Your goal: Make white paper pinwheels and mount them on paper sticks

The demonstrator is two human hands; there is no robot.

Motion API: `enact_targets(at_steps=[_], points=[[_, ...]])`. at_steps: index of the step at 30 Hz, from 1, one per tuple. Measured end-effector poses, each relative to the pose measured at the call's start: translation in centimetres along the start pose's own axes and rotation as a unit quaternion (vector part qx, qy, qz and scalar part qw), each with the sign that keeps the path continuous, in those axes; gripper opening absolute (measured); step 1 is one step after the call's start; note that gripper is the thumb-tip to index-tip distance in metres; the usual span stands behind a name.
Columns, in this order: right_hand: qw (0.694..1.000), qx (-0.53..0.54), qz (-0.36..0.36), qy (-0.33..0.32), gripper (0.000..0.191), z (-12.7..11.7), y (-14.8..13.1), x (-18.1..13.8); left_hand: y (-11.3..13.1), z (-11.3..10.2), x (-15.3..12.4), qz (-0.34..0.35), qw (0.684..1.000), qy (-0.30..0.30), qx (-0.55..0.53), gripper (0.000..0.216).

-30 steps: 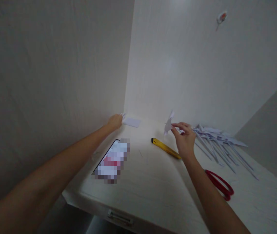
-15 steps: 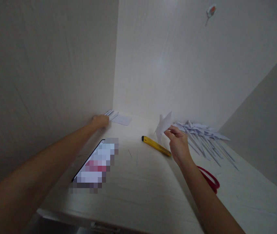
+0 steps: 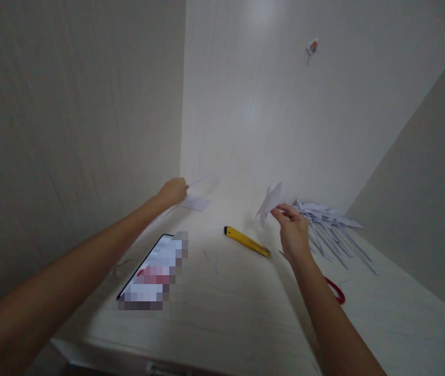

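At the back left, my left hand (image 3: 172, 192) is closed round a thin white stick (image 3: 199, 180), which juts out to the right; its grip is partly hidden behind the knuckles. Below that hand lies a white paper sheet (image 3: 198, 203) on the table. My right hand (image 3: 293, 230) pinches a folded white paper piece (image 3: 271, 199) with pointed corners, raised above the tabletop. Just left of the right hand rests a yellow utility knife (image 3: 246, 242). Behind and to the right of it, a pile of folded white papers with long thin sticks (image 3: 330, 222) lies by the wall.
A phone (image 3: 152, 271) with a lit, partly blurred screen lies at the left on the pale table (image 3: 222, 308). Red handles of a tool (image 3: 337, 290) show beside my right forearm. Walls enclose the table at the left, back and right.
My left hand has lifted off the bundle of sticks in the back corner and moved right with one stick. My right hand still holds the paper piece; the view has shifted slightly.
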State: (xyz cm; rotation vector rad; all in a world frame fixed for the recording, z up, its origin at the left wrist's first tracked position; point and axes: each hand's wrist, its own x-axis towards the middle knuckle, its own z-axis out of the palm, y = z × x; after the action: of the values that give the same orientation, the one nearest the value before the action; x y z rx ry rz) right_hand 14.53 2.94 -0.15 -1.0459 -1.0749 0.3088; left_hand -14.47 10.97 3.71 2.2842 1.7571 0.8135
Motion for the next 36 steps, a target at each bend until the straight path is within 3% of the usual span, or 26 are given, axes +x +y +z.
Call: enact_targets(at_steps=[5, 7, 9, 11, 13, 16, 25, 36], points=[[0.989, 0.036, -0.048, 0.133, 0.023, -3.9, -0.9, 3.0, 8.1, 3.5, -5.4, 0.041, 0.981, -0.077, -0.173, 0.018], [0.984, 0.053, -0.055, 0.159, 0.023, -5.3, -1.5, 3.7, 10.6, 5.6, -8.0, 0.053, 0.901, -0.118, -0.415, 0.022], [0.982, 0.060, -0.064, 0.169, 0.022, -6.3, -2.0, 4.1, 12.5, 7.5, -10.2, 0.071, 0.813, -0.157, -0.556, 0.031], [0.980, 0.053, -0.082, 0.176, 0.021, -6.9, -2.5, 4.2, 13.5, 9.0, -11.5, 0.069, 0.766, -0.180, -0.614, 0.042], [0.977, 0.032, -0.105, 0.185, 0.020, -7.2, -2.9, 4.1, 14.0, 9.9, -12.1, 0.064, 0.747, -0.197, -0.632, 0.046], [0.973, -0.012, -0.141, 0.180, 0.020, -7.2, -3.6, 3.7, 13.8, 10.3, -12.3, 0.057, 0.749, -0.194, -0.631, 0.046], [0.955, -0.114, -0.215, 0.168, 0.014, -6.5, -5.3, 2.3, 12.5, 10.3, -12.1, 0.078, 0.815, -0.119, -0.561, 0.038], [0.954, -0.101, -0.237, 0.153, 0.012, -6.3, -4.6, 2.4, 12.5, 10.4, -12.0, 0.072, 0.824, -0.104, -0.553, 0.039]])
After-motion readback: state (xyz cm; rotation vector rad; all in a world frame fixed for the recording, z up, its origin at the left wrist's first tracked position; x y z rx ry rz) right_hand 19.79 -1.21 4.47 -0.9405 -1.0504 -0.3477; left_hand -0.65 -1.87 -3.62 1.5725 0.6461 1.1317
